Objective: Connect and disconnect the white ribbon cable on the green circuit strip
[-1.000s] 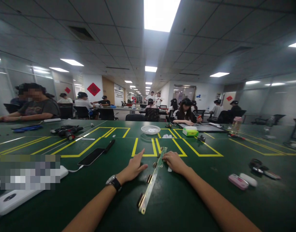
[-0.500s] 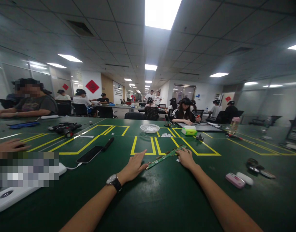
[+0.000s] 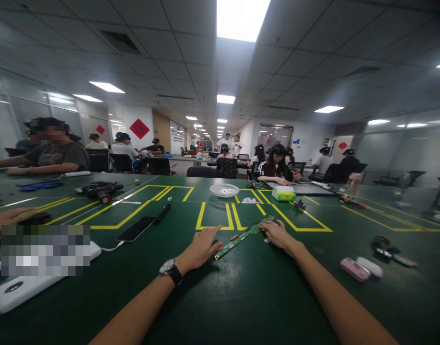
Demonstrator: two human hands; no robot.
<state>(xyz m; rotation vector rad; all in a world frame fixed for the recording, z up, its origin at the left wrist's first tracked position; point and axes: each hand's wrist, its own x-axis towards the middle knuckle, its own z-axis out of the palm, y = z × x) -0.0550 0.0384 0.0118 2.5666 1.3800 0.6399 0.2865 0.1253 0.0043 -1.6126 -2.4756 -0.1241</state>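
A long narrow green circuit board (image 3: 243, 235) lies at a slant on the dark green table (image 3: 220, 302), its near end toward the left. My left hand (image 3: 202, 247) rests beside that near end, fingers apart, the thumb close to the board's edge. At the far right end, my right hand (image 3: 276, 234) has its fingers on the board, gripping it. A small white scrap (image 3: 266, 240) shows beneath my right hand. A watch is on my left wrist.
Ahead stands a clear round dish (image 3: 224, 191), with a green and white tissue pack (image 3: 283, 194) to its right. A phone (image 3: 136, 229) and white power bank lie left, earbud cases (image 3: 354, 269) right. Another person's hand (image 3: 11, 218) is at far left.
The board's near end has shifted slightly left and toward me, so the board slants more steeply. The view has moved a little, and my hands stay near the board's ends.
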